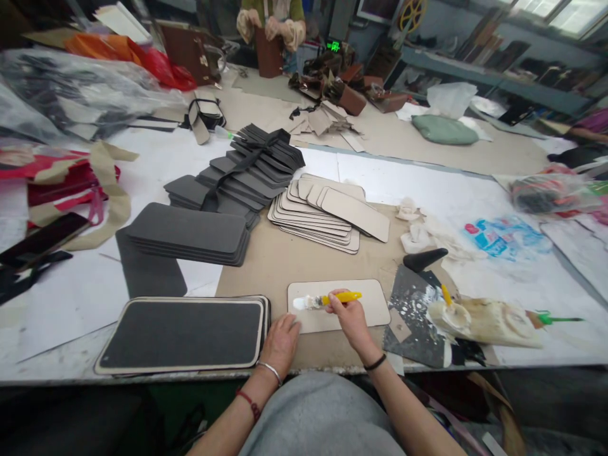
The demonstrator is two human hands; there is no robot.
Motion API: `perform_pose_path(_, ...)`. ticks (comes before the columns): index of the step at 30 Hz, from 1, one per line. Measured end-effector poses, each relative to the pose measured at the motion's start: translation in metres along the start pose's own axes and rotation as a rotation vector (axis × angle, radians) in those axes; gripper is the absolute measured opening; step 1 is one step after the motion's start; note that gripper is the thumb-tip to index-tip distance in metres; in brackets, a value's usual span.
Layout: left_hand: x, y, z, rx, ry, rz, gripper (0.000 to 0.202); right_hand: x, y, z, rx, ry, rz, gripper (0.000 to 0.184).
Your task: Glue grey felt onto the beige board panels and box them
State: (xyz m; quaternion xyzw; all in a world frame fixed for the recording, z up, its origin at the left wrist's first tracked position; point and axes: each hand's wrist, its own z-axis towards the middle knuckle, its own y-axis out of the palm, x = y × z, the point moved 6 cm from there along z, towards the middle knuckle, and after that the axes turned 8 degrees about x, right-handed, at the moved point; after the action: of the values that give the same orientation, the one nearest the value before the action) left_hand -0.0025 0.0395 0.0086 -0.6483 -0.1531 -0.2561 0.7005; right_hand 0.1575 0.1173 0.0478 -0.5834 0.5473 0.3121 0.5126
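My right hand (349,320) grips a brush (346,296) by its yellow handle, fingers closed around it. The brush's bristles touch a beige rounded panel (365,313) lying flat on the table, where a white wet patch shows near its left end. At the panel's lower left corner rests my left hand (282,342), fingers stretched out and holding nothing. Just left of it lies a stack of dark grey panels with beige borders (190,332). Behind the beige panel are a fanned stack of beige pieces (316,218) and a stack of dark grey pieces (190,231).
To the right, a white-smeared dark board (413,335) lies beside a glue-crusted bottle (498,322) with a green tip. A black-handled tool (425,258) is behind it. Tied dark pieces (251,168) lie farther back. A phone (45,240) is at left. Across the table stands another person (270,22).
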Motion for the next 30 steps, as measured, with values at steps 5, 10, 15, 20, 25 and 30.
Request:
perform_pose_path(5,-0.003,0.004,-0.002,-0.009,0.07,0.083,0.024,0.015,-0.085,0.017,0.237,-0.017,-0.149,0.036)
perform_pose_path(10,-0.006,0.008,-0.002,0.015,0.124,0.131,0.024,0.025,-0.152,0.027,0.388,-0.01,-0.357,0.036)
perform_pose_path(15,-0.008,0.01,-0.004,0.031,0.168,0.159,0.026,0.014,-0.173,0.027,0.43,-0.122,-0.413,0.038)
perform_pose_path(20,-0.006,0.007,-0.005,0.105,0.233,0.194,0.027,-0.007,-0.152,0.015,0.449,-0.347,-0.576,0.031)
perform_pose_path(25,0.001,0.001,-0.004,0.15,0.248,0.186,0.025,-0.014,-0.087,0.001,0.236,-0.279,-0.389,0.025)
perform_pose_path(30,0.005,-0.004,-0.002,0.174,0.264,0.206,0.023,-0.017,0.005,-0.018,-0.012,-0.101,0.008,0.025)
